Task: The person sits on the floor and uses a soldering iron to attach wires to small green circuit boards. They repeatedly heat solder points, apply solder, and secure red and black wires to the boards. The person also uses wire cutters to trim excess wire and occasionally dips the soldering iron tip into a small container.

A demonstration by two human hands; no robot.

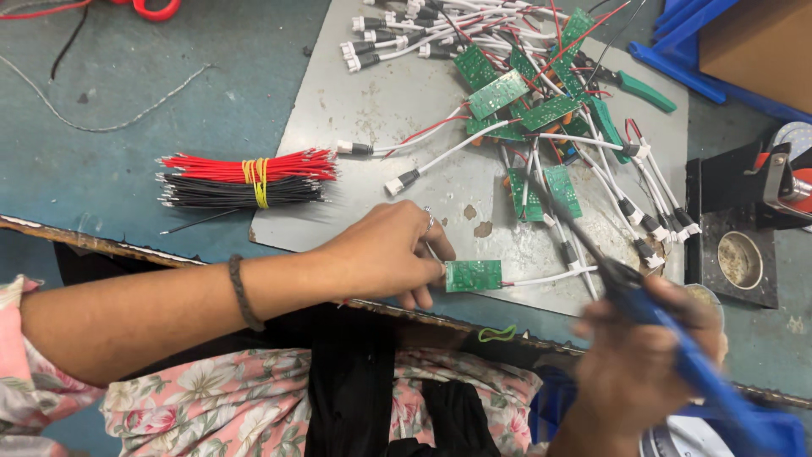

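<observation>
Small green circuit board point(473, 275), flat and rectangular, lies at the near edge of a grey metal sheet point(381, 110). A white sleeved wire point(550, 277) runs off its right end. Left hand point(385, 254) pins the board at its left end, fingers curled down on it, thumb tucked; a ring shows on one finger, a dark braided band on the wrist.

Right hand point(643, 355), blurred, is closed around the blue handle of a soldering iron point(677, 338). The iron's dark shaft slants up and left over the sheet; tip too blurred to place exactly.

Metal sheet: dull, scratched, with a couple of brown scorch spots near the board. Its far half carries a loose heap of green boards point(516, 101) tangled with white and red leads ending in white plug connectors. Green-handled cutters point(634, 86) lie at the heap's right edge.

Left of the sheet, on the teal painted surface point(169, 76): a bundle of thin red and black wires point(245, 179), stripped ends, bound with a yellow band.

Containers: a small round metal tin point(740, 260), shallow, with a dull greyish residue inside, sits on a black stand right of the sheet. Blue plastic tray point(677, 42) at far right corner; contents not readable.

Floral fabric in the lap below the surface edge.
</observation>
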